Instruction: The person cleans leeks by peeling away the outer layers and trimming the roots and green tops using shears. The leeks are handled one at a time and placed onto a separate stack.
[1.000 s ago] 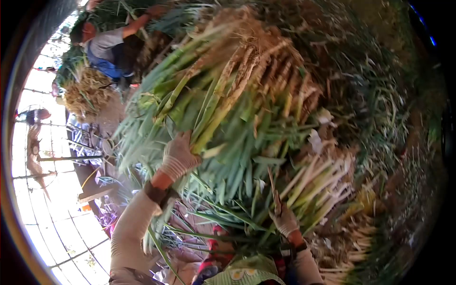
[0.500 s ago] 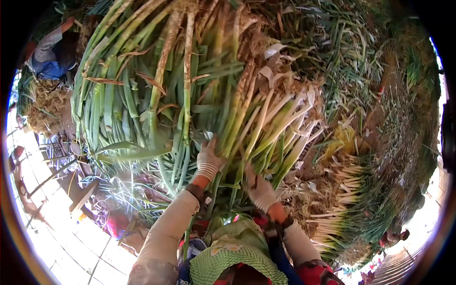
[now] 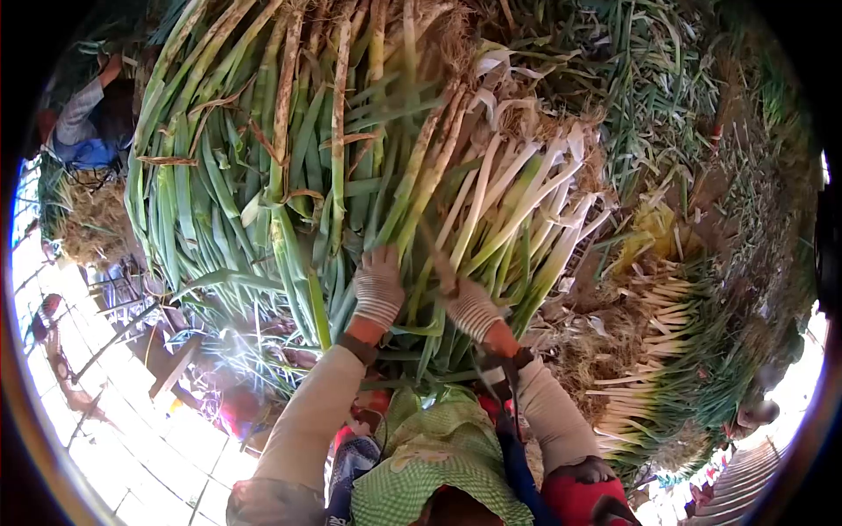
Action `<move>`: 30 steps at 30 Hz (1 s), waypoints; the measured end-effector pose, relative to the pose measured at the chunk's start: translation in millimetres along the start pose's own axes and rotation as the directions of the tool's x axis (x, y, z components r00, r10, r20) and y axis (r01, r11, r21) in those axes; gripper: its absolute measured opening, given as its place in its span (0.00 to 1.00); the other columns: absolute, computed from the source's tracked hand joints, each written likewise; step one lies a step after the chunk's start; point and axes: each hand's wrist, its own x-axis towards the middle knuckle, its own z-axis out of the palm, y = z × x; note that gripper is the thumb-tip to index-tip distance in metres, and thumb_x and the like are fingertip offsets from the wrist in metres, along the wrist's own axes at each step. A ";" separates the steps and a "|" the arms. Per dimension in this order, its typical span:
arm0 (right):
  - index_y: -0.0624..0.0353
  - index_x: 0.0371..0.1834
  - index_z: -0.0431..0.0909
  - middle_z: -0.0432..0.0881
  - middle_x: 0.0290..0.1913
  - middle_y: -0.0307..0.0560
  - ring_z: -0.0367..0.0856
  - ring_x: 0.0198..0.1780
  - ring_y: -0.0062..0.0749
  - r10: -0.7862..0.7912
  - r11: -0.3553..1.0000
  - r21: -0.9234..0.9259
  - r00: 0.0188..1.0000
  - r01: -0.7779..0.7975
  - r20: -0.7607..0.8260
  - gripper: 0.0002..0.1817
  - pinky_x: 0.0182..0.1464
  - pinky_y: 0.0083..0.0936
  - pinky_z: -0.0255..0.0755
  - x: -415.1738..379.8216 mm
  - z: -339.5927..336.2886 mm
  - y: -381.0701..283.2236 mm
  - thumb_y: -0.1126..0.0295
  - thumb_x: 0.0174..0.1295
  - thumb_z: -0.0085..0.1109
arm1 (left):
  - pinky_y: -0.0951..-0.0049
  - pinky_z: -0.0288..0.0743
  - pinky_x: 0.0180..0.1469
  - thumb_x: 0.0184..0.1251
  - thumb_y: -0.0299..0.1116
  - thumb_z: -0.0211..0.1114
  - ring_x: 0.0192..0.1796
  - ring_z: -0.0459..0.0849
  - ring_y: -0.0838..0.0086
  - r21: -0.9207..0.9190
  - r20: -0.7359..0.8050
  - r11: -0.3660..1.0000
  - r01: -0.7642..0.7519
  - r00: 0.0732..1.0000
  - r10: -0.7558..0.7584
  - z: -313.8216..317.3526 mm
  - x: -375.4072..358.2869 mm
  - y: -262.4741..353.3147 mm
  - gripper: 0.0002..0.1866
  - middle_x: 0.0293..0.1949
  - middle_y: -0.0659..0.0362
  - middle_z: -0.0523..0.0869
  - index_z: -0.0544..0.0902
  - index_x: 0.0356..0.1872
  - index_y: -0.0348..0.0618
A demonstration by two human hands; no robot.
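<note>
A big heap of long green onions [image 3: 307, 175] fills the middle, green tops on the left and pale stems on the right. My left hand [image 3: 379, 282], in a striped knit glove, rests on the green stalks with its fingers stretched forward. My right hand [image 3: 470, 307], gloved alike, is just right of it, over the stalks near the pale stems [image 3: 526, 188]. Its fingers look closed, and a thin brownish length sticks up from them, too blurred to name. Dry roots [image 3: 588, 127] hang at the stem ends.
Bundled green onions with white ends [image 3: 658, 351] lie on the right, with a root tangle [image 3: 570, 351] beside them. Loose leaves [image 3: 649, 96] cover the ground at upper right. Another person [image 3: 88, 123] is at upper left. A green checked cloth [image 3: 438, 456] covers my front.
My right hand has moved up and slightly left, nearer my left hand. The left hand has shifted little. A leafy stalk beside the left hand has come to lie down towards my left forearm.
</note>
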 end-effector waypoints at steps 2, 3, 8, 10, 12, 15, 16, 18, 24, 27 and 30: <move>0.71 0.45 0.69 0.81 0.32 0.64 0.81 0.37 0.54 0.001 0.997 0.083 0.999 0.003 -0.046 0.26 0.39 0.39 0.74 -1.8 11.1 5.1 0.54 0.59 0.56 | 0.57 0.70 0.49 0.51 0.27 0.60 0.50 0.74 0.54 0.209 -0.105 0.976 0.068 0.993 -0.046 18.5 6.8 7.3 0.21 0.45 0.51 0.74 0.71 0.50 0.42; 0.71 0.44 0.69 0.80 0.32 0.63 0.81 0.37 0.51 0.037 0.986 0.169 0.992 -0.016 -0.122 0.26 0.41 0.38 0.74 -3.4 8.5 7.2 0.54 0.58 0.58 | 0.59 0.70 0.47 0.51 0.28 0.60 0.47 0.74 0.56 0.267 -0.210 0.963 0.040 0.978 0.017 31.8 12.8 2.7 0.21 0.41 0.53 0.74 0.70 0.49 0.41; 0.68 0.42 0.68 0.80 0.34 0.65 0.80 0.38 0.56 0.051 0.989 0.139 0.997 -0.043 -0.059 0.26 0.43 0.41 0.72 -20.5 15.0 12.9 0.53 0.57 0.60 | 0.59 0.71 0.46 0.47 0.30 0.62 0.46 0.74 0.56 0.266 -0.088 0.963 0.044 0.996 -0.022 34.4 34.0 1.6 0.18 0.41 0.51 0.74 0.72 0.43 0.42; 0.68 0.44 0.65 0.79 0.31 0.69 0.78 0.37 0.65 -0.025 0.993 0.109 0.994 0.037 -0.110 0.24 0.38 0.48 0.72 -31.2 28.4 23.0 0.55 0.58 0.56 | 0.57 0.72 0.46 0.46 0.30 0.63 0.48 0.74 0.55 0.201 0.013 0.976 0.086 0.996 -0.090 14.2 35.3 10.6 0.19 0.42 0.51 0.74 0.74 0.43 0.42; 0.67 0.45 0.65 0.79 0.31 0.69 0.78 0.37 0.65 -0.005 0.973 0.227 0.986 0.044 -0.168 0.25 0.39 0.48 0.71 -45.2 19.6 26.8 0.55 0.57 0.57 | 0.58 0.76 0.47 0.45 0.32 0.65 0.47 0.79 0.53 0.043 0.185 0.962 0.269 0.944 -0.272 -11.0 34.1 25.8 0.21 0.41 0.47 0.79 0.75 0.44 0.38; 0.64 0.49 0.63 0.79 0.30 0.69 0.78 0.36 0.65 -0.019 0.969 0.231 0.964 0.083 -0.267 0.28 0.37 0.48 0.72 -69.7 12.3 38.3 0.55 0.55 0.60 | 0.63 0.79 0.44 0.39 0.35 0.71 0.38 0.84 0.54 -0.441 0.318 0.864 0.242 0.943 -0.101 -46.1 10.6 45.7 0.29 0.35 0.43 0.84 0.76 0.48 0.37; 0.63 0.50 0.63 0.79 0.30 0.69 0.78 0.36 0.65 -0.014 0.968 0.237 0.955 0.087 -0.295 0.28 0.37 0.47 0.72 -84.6 3.1 35.7 0.56 0.55 0.60 | 0.66 0.79 0.43 0.35 0.34 0.74 0.39 0.84 0.60 -0.648 0.418 0.667 0.368 0.904 -0.092 -27.4 7.1 44.9 0.32 0.36 0.47 0.84 0.77 0.48 0.38; 0.61 0.52 0.62 0.79 0.30 0.67 0.79 0.34 0.63 0.006 0.971 0.224 0.933 0.081 -0.360 0.27 0.35 0.48 0.72 -110.6 -6.8 40.2 0.57 0.56 0.60 | 0.76 0.76 0.36 0.35 0.21 0.72 0.32 0.80 0.75 -0.786 0.482 0.428 0.446 0.875 -0.027 -20.4 -13.1 59.7 0.29 0.29 0.61 0.81 0.75 0.47 0.36; 0.62 0.50 0.64 0.79 0.32 0.65 0.79 0.35 0.62 0.082 0.996 -0.013 0.992 -0.084 -0.100 0.26 0.36 0.46 0.73 -165.1 -12.4 54.7 0.61 0.53 0.62 | 0.76 0.75 0.34 0.39 0.22 0.71 0.32 0.78 0.75 -0.833 0.466 0.332 0.442 0.885 -0.007 28.3 -64.9 88.9 0.30 0.32 0.61 0.80 0.73 0.50 0.37; 0.64 0.49 0.62 0.79 0.30 0.67 0.79 0.34 0.62 0.068 0.995 -0.077 0.998 -0.068 -0.007 0.24 0.35 0.47 0.73 -182.3 3.7 72.6 0.60 0.55 0.56 | 0.74 0.78 0.39 0.45 0.22 0.69 0.34 0.78 0.75 -0.898 0.423 0.113 0.425 0.905 -0.045 69.3 -73.7 93.5 0.28 0.36 0.59 0.80 0.72 0.52 0.40; 0.66 0.48 0.62 0.78 0.31 0.67 0.79 0.36 0.62 0.145 0.988 -0.046 0.989 -0.145 -0.009 0.25 0.37 0.47 0.74 -178.4 7.4 76.1 0.60 0.54 0.56 | 0.71 0.79 0.38 0.48 0.25 0.70 0.33 0.80 0.72 -0.860 0.444 0.222 0.459 0.888 -0.117 83.5 -71.7 97.3 0.24 0.33 0.57 0.81 0.71 0.49 0.40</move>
